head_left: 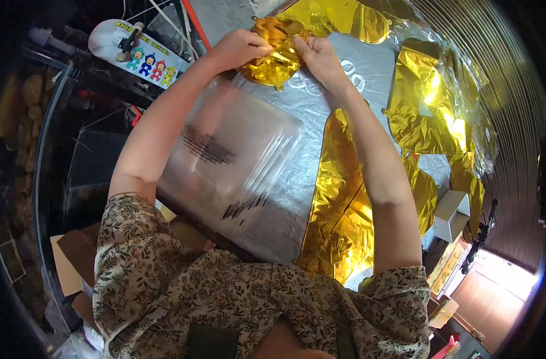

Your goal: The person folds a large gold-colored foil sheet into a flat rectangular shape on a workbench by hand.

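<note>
Both arms reach out to a crumpled gold foil balloon [272, 72] at the far side of the table. My left hand [244, 48] pinches its left part, fingers closed. On the opposite side, my right hand [319, 57] grips the foil between thumb and curled fingers. The balloon looks flat, with small tabs at its edge. Just below my right hand lie coils of thin white ribbon or string [309, 85]. A stack of clear plastic bags [225, 161] printed with dark text is spread nearer to me, below my left hand.
More flat gold foil balloons lie on the grey-covered table, one long piece [339, 203] near my right forearm and others [425, 102] along the right. A white box [451, 215] stands at the right edge. A skateboard deck [138, 54] with cartoon figures is at upper left, an open cardboard box [75, 257] lower left.
</note>
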Motion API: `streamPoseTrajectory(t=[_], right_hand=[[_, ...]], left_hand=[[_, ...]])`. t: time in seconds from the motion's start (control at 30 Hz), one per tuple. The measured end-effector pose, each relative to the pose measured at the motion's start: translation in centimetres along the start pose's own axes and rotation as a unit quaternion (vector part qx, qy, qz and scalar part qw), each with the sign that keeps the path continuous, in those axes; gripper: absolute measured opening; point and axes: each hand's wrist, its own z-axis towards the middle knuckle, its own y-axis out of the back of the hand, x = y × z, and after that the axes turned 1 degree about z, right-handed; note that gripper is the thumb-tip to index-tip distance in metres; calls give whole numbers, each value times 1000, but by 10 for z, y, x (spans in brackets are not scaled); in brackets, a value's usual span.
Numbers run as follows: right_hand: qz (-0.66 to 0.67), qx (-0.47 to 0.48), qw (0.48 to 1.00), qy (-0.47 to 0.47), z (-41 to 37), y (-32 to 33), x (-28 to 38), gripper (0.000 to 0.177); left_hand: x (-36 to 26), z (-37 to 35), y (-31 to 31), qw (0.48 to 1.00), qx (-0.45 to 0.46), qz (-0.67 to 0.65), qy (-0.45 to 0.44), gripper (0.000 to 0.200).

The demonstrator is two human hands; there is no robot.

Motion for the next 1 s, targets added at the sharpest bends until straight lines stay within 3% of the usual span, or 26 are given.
streamPoseTrajectory(t=[0.07, 0.17, 0.2, 0.23, 0.3, 0.33, 0.37, 0.43, 0.67, 0.7, 0.73, 0.83, 1.0], right_hand=[[62, -6, 998, 14, -2, -2, 1, 37], [199, -10, 980, 29, -5, 1, 6, 34], [274, -6, 961, 28, -7, 2, 8, 32], [273, -8, 962, 28, -11, 5, 10, 32], [101, 29, 994, -21, -16, 12, 17, 27], [2, 33, 998, -59, -13, 13, 14, 21], [1, 29, 998, -58, -9, 8, 4, 21], [249, -12, 967, 48, 0, -10, -13, 15], [119, -80, 989, 34, -10, -8, 9, 10], [90, -75, 993, 24, -9, -8, 8, 15], [116, -72, 990, 38, -8, -10, 6, 14], [175, -73, 980, 54, -7, -12, 6, 15], [255, -7, 967, 27, -12, 1, 17, 17]], left_hand=[[2, 9, 6, 994, 52, -22, 91, 27], [-1, 19, 11, 986, 52, -116, 104, 29], [-5, 19, 7, 984, 8, -155, 84, 29], [-8, 22, 7, 984, 8, -155, 82, 29], [-15, 29, 10, 989, -33, -137, 36, 30], [-18, 32, 14, 990, -33, -136, 32, 30], [-24, 36, 20, 994, 5, -103, 27, 31], [-32, 40, 25, 997, 41, -67, 19, 32], [-55, 27, 23, 996, 25, -82, -4, 27], [-71, 18, 22, 999, -31, -35, -25, 27], [-80, 14, 22, 995, -87, 11, -45, 27], [-64, 15, 25, 987, -140, 51, -55, 24], [-60, 14, 26, 978, -156, 65, -124, 19]])
